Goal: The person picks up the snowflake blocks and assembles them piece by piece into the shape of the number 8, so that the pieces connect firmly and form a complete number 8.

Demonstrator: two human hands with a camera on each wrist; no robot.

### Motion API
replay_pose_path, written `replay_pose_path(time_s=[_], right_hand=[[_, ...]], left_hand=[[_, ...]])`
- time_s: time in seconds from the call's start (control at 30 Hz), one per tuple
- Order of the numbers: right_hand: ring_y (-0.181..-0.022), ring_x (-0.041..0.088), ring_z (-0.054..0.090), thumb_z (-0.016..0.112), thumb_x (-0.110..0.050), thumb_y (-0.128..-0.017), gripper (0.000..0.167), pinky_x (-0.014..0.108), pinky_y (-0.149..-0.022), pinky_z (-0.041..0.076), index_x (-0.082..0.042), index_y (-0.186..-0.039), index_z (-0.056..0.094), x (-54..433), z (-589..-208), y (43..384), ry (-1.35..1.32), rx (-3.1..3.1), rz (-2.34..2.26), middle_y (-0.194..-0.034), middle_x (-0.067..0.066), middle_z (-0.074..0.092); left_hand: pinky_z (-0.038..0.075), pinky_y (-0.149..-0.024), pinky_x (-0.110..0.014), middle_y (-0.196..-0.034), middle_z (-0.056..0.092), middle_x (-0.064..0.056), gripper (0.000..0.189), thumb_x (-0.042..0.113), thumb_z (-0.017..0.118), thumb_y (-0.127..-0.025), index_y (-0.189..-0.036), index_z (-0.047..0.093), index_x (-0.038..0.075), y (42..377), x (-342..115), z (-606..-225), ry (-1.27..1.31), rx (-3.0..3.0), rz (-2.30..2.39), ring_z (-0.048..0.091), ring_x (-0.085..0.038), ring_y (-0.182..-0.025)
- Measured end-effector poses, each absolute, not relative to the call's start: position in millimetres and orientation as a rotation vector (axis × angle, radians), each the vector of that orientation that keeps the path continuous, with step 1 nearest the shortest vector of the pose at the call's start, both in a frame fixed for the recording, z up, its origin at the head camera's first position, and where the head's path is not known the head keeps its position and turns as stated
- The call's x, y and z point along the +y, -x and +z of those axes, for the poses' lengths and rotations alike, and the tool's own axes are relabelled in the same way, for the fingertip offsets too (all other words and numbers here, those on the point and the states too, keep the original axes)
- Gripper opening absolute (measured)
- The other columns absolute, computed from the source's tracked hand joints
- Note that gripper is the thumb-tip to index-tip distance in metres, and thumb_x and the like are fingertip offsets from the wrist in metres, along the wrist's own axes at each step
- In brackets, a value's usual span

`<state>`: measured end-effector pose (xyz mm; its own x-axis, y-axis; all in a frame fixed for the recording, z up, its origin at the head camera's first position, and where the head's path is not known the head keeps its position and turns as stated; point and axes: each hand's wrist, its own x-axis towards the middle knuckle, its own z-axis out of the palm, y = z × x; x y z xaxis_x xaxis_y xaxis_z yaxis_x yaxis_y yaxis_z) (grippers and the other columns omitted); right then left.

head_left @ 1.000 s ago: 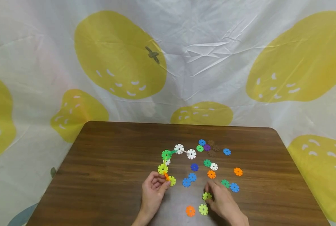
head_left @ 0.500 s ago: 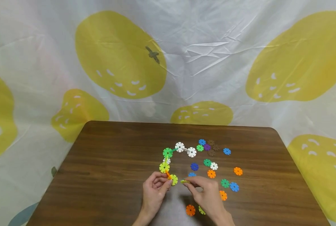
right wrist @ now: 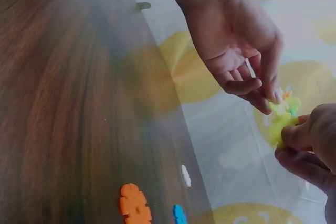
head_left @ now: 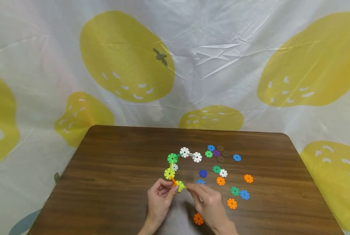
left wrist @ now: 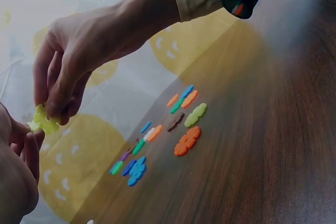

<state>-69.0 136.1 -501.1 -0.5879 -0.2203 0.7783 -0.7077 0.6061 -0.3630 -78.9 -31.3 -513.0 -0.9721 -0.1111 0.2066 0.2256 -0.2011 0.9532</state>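
Observation:
A curved chain of interlocked notched plastic discs rises above the table in the head view, with a green disc, white discs and yellow-green discs. My left hand pinches its near end, by an orange disc and the last yellow-green disc. My right hand pinches another yellow-green disc between thumb and fingers, seen nearly edge-on from the head. Its edge meets the chain's last disc; whether their slots are engaged I cannot tell.
Loose discs lie on the brown wooden table to the right, among them a dark blue disc, an orange disc and a light blue disc. A lemon-patterned cloth hangs behind the table's far edge.
My right hand has picked up a yellow-green disc from the table and brought it left to the chain's end. My left hand keeps its pinch, the chain shifting slightly.

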Motion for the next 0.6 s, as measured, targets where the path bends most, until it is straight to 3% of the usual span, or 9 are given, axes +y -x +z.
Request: replay_pose_path(time_s=[0.03, 0.1, 0.23, 0.43, 0.6], right_hand=[[-0.076, 0.019, 0.075, 0.071, -0.003, -0.092, 0.008, 0.019, -0.073, 0.060, -0.005, -0.097, 0.077, 135, -501, 70, -0.731, -2.123, 0.881, -0.088, 0.006, 0.077], [-0.075, 0.020, 0.075, 0.062, -0.012, -0.101, 0.018, 0.020, -0.073, 0.060, -0.005, -0.095, 0.077, 134, -502, 70, -0.733, -2.113, 0.870, -0.088, 0.007, 0.077], [-0.074, 0.021, 0.075, 0.051, -0.017, -0.106, 0.033, 0.020, -0.071, 0.060, -0.002, -0.093, 0.078, 131, -506, 71, -0.742, -2.056, 0.857, -0.087, 0.008, 0.077], [-0.073, 0.022, 0.075, 0.056, -0.014, -0.104, 0.028, 0.021, -0.072, 0.060, -0.001, -0.094, 0.078, 128, -512, 73, -0.740, -1.980, 0.887, -0.087, 0.010, 0.077], [-0.080, 0.023, 0.075, 0.063, -0.019, -0.101, 0.022, 0.018, -0.080, 0.059, -0.002, -0.103, 0.077, 131, -515, 74, -0.700, -1.978, 0.965, -0.095, 0.011, 0.078]], left_hand=[[0.059, -0.060, -0.018, -0.082, 0.071, -0.017, 0.015, -0.021, 0.071, -0.077, -0.086, 0.060, -0.016, 79, -32, -513, 0.133, -1.839, -2.268, 0.069, -0.006, -0.067], [0.059, -0.060, -0.018, -0.081, 0.071, -0.021, 0.015, -0.022, 0.071, -0.076, -0.084, 0.059, -0.016, 80, -32, -511, 0.134, -1.843, -2.268, 0.069, -0.005, -0.067], [0.058, -0.059, -0.018, -0.080, 0.069, -0.029, 0.016, -0.021, 0.073, -0.075, -0.082, 0.059, -0.016, 77, -31, -509, 0.158, -1.840, -2.246, 0.068, -0.005, -0.066], [0.058, -0.060, -0.017, -0.080, 0.068, -0.022, 0.017, -0.027, 0.067, -0.075, -0.083, 0.056, -0.017, 76, -27, -511, 0.185, -1.797, -2.224, 0.067, -0.004, -0.067], [0.058, -0.064, -0.016, -0.086, 0.064, -0.016, 0.019, -0.022, 0.068, -0.080, -0.093, 0.055, -0.018, 78, -22, -516, 0.209, -1.754, -2.220, 0.066, -0.004, -0.073]])
